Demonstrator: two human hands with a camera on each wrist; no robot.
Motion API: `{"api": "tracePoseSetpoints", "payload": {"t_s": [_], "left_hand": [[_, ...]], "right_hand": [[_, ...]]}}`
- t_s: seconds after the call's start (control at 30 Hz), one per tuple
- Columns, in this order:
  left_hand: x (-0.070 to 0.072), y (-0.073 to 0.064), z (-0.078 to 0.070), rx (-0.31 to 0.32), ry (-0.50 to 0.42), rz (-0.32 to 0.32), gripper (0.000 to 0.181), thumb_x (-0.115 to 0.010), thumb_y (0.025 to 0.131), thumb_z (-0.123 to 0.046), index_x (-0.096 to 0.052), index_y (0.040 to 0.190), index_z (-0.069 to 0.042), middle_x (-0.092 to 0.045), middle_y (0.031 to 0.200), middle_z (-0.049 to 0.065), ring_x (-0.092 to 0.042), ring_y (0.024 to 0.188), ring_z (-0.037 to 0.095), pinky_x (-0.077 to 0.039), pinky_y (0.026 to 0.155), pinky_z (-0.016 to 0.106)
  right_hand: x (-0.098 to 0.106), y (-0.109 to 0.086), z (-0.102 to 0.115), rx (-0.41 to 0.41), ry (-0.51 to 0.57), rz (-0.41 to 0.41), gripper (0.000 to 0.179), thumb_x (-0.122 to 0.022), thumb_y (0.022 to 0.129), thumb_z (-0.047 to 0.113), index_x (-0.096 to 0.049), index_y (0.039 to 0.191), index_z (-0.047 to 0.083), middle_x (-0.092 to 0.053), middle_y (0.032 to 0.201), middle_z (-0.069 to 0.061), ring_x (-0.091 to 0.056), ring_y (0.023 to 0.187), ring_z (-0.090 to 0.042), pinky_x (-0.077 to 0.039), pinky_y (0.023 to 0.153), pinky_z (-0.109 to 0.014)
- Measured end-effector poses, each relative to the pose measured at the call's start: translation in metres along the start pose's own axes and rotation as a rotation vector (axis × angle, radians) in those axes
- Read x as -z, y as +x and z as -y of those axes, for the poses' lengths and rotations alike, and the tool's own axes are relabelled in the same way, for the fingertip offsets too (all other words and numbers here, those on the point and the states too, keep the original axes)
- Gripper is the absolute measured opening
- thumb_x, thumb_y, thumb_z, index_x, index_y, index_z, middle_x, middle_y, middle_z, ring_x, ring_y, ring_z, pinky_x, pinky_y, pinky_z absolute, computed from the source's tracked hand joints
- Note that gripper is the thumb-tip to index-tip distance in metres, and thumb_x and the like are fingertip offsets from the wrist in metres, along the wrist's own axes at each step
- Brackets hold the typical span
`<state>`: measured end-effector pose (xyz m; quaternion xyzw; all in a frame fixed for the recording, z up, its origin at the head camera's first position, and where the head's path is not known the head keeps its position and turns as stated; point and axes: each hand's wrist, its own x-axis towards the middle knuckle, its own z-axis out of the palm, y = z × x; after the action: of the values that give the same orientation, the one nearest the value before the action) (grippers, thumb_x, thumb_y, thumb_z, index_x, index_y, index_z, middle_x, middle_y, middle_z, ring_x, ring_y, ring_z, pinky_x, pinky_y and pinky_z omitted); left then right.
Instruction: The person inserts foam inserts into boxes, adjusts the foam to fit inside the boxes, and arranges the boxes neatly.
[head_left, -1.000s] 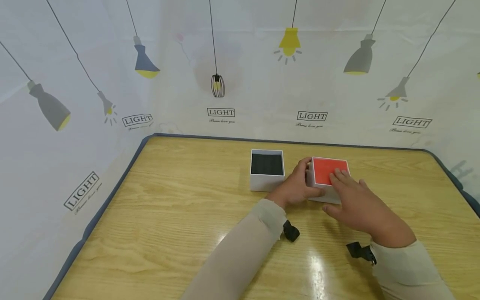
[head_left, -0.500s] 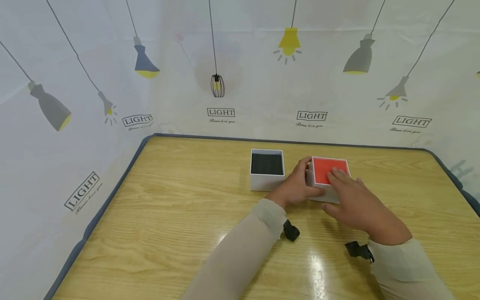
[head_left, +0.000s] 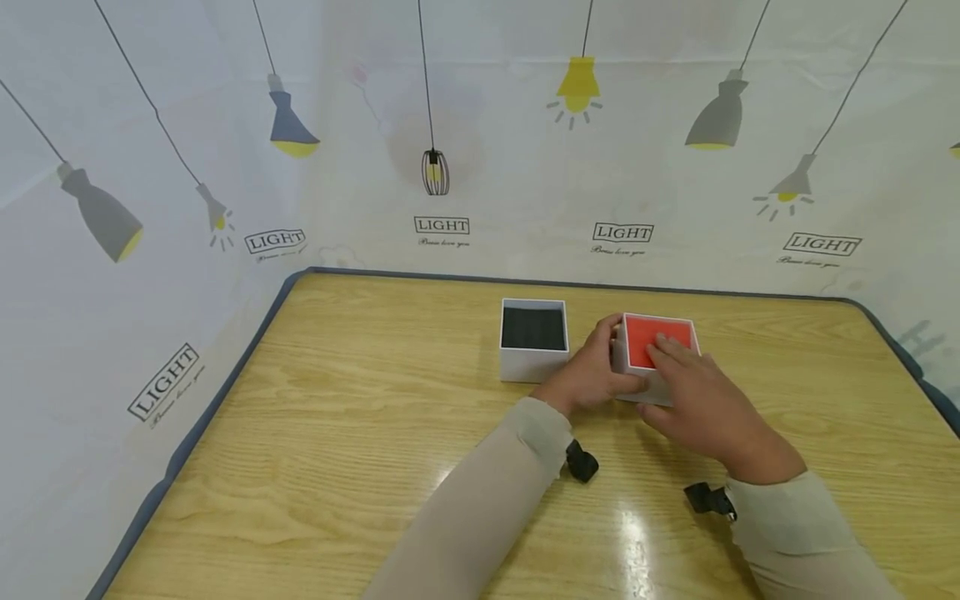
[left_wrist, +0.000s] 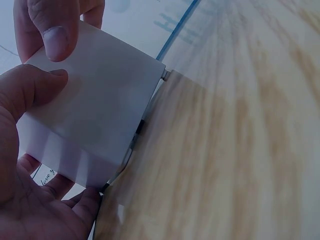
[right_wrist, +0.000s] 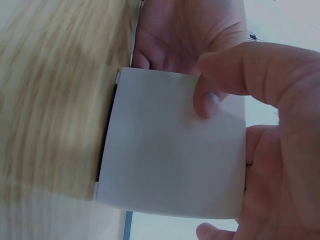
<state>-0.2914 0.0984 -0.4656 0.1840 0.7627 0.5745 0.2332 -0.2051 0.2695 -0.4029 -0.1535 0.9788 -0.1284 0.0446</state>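
Note:
A square white box (head_left: 651, 389) with a red surface (head_left: 643, 333) just inside its rim stands on the wooden table. My left hand (head_left: 588, 375) grips it from the left, thumb on the front wall and fingers along the side wall, as the left wrist view shows. On the red surface rest the extended fingertips of my right hand (head_left: 705, 408); its thumb is close by the front wall. The right wrist view shows the white wall (right_wrist: 160, 145) near both thumbs, while the red top is hidden there.
Left of my left hand stands a second white box (head_left: 534, 367), holding a black filling (head_left: 534, 329) slightly below its rim. A white sheet printed with lamps (head_left: 510, 167) surrounds the table (head_left: 337, 433) at the back and sides. Black straps (head_left: 582, 462) hang at both wrists.
My right hand has slid a little to the left over the red surface, its fingertips now nearer the middle. The left hand and both boxes have hardly moved.

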Motion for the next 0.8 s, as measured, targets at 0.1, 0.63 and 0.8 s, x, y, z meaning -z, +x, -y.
{"api": "tracePoseSetpoints", "payload": {"t_s": [0.1, 0.63, 0.8], "left_hand": [[-0.0002, 0.0002, 0.0004, 0.000, -0.005, -0.002, 0.102, -0.085, 0.089, -0.025, -0.019, 0.167, -0.027, -0.042, 0.157, -0.003, -0.050, 0.129, 0.012, -0.047, 0.108, 0.029], [-0.0002, -0.0009, -0.0004, -0.001, -0.019, 0.003, 0.101, -0.085, 0.089, -0.022, -0.020, 0.166, -0.028, -0.044, 0.156, -0.001, -0.051, 0.127, 0.012, -0.048, 0.107, 0.030], [0.0002, -0.0015, -0.0006, -0.002, -0.019, 0.001, 0.101, -0.085, 0.089, -0.022, -0.020, 0.166, -0.029, -0.044, 0.157, -0.001, -0.051, 0.127, 0.012, -0.048, 0.108, 0.030]], "right_hand": [[-0.0017, 0.0010, 0.0004, -0.008, -0.005, -0.007, 0.080, -0.076, 0.093, 0.027, -0.043, 0.153, -0.012, -0.036, 0.163, -0.033, -0.034, 0.150, -0.051, -0.025, 0.117, -0.075], [-0.0035, 0.0006, 0.0009, 0.014, -0.031, -0.046, 0.071, -0.075, 0.093, 0.025, -0.050, 0.148, -0.012, -0.044, 0.158, -0.032, -0.041, 0.146, -0.051, -0.028, 0.116, -0.074], [-0.0033, 0.0009, 0.0014, 0.019, -0.029, -0.058, 0.068, -0.075, 0.092, 0.025, -0.052, 0.144, -0.012, -0.046, 0.156, -0.033, -0.044, 0.144, -0.052, -0.030, 0.115, -0.075]]}}
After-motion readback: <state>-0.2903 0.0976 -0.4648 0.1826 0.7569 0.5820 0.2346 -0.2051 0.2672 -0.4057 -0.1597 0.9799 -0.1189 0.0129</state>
